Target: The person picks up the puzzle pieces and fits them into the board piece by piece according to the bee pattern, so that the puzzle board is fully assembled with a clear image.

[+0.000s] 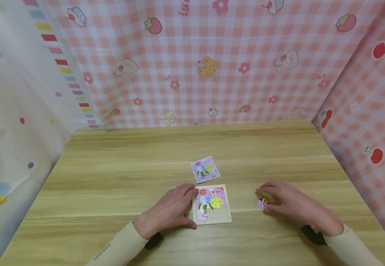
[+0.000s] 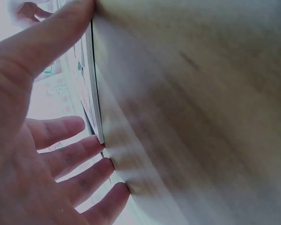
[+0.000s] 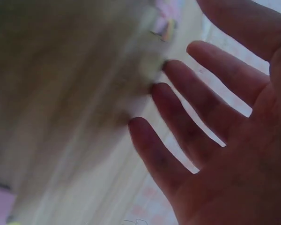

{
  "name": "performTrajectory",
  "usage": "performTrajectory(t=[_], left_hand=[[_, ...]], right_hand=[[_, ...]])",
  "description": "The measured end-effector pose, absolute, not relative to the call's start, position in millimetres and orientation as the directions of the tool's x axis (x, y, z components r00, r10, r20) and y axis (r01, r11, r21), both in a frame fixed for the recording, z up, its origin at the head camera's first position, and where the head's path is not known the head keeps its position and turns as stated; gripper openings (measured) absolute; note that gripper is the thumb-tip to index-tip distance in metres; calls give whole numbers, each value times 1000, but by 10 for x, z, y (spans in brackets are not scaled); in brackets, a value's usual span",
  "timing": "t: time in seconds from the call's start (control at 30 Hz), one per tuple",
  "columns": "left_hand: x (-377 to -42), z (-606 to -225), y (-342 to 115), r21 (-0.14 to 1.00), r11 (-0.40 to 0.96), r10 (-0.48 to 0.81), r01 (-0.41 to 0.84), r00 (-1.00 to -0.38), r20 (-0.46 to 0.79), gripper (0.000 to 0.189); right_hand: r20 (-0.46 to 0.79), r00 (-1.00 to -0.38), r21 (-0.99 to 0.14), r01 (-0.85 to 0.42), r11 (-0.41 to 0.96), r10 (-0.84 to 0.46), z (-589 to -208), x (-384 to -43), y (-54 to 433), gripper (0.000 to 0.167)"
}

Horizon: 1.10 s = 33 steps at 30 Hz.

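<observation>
A square wooden puzzle board point(image 1: 228, 218) with a bee picture lies on the table, its lower right part showing bare wood. My left hand point(image 1: 170, 208) rests along the board's left side, thumb at the near corner and fingertips by the far corner. Those fingers point(image 2: 79, 154) look spread and nearly straight. To the right, my right hand point(image 1: 290, 201) hovers around a pink-and-yellow puzzle piece point(image 1: 262, 203), thumb close to it. In the right wrist view the fingers point(image 3: 201, 93) are extended, with that piece point(image 3: 167, 16) beyond them, apparently not gripped.
A picture card point(image 1: 205, 170) with the same bee lies just behind the board. Under the right wrist a small pink patch point(image 1: 313, 227) shows, perhaps another piece. The wooden table point(image 1: 129, 155) ends at patterned curtains point(image 1: 192, 74) at the back and sides.
</observation>
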<state>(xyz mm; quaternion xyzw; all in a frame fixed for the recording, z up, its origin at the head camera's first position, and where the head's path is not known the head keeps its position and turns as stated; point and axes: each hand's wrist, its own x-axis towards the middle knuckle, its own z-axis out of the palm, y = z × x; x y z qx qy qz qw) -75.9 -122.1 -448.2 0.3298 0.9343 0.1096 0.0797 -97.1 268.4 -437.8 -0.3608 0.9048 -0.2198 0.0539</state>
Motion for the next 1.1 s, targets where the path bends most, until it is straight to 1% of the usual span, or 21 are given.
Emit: performTrajectory(t=[0.07, 0.2, 0.3, 0.4, 0.47, 0.5, 0.53, 0.57, 0.7, 0.73, 0.8, 0.83, 0.97, 1.1], left_hand=[[-757, -4475, -1215, 258, 760, 632, 596, -771, -79, 101], [-753, -4462, -1200, 258, 763, 628, 592, -773, -85, 101], [-757, -4454, -1184, 261, 757, 636, 599, -767, -86, 100], [-767, -4446, -1171, 259, 754, 640, 604, -763, -85, 99], [-773, -4442, -1169, 261, 755, 639, 602, -764, -86, 98], [-776, -4441, -1169, 258, 758, 636, 599, -767, -88, 98], [-777, -4437, -1171, 258, 760, 633, 596, -769, -90, 98], [-779, -4436, -1173, 256, 762, 631, 594, -770, -92, 98], [-774, -4440, -1184, 255, 768, 625, 587, -774, -100, 98], [-770, -4439, -1185, 256, 767, 626, 588, -774, -98, 98], [-764, -4441, -1184, 258, 767, 626, 588, -774, -97, 98], [-761, -4441, -1182, 260, 766, 627, 588, -773, -97, 98], [-748, -4436, -1170, 274, 763, 628, 586, -771, -101, 97], [-742, -4433, -1159, 272, 766, 626, 583, -772, -109, 97]], right_hand=[[51, -740, -421, -625, 658, -670, -4404, -957, 2690, 42], [91, -750, -385, -633, 671, -655, -4430, -938, 2711, 39], [102, -783, -375, -601, 705, -613, -4402, -907, 2780, 41], [74, -837, -403, -523, 751, -542, -4330, -857, 2920, 44], [57, -861, -415, -481, 772, -506, -4281, -824, 3035, 44], [41, -874, -431, -454, 780, -485, -4258, -806, 3091, 43], [10, -886, -475, -412, 777, -464, -4238, -788, 3141, 43], [-21, -895, -520, -371, 770, -445, -4223, -769, 3188, 42], [-40, -914, -520, -326, 789, -404, -4234, -722, 3349, 39], [-25, -916, -508, -334, 794, -402, -4252, -715, 3384, 38], [48, -908, -413, -397, 819, -416, -4301, -707, 3460, 37], [66, -904, -400, -411, 819, -422, -4324, -698, 3495, 37], [127, -878, -365, -473, 802, -461, -4425, -660, 3639, 36], [125, -881, -375, -468, 800, -457, -4496, -599, 3756, 34]])
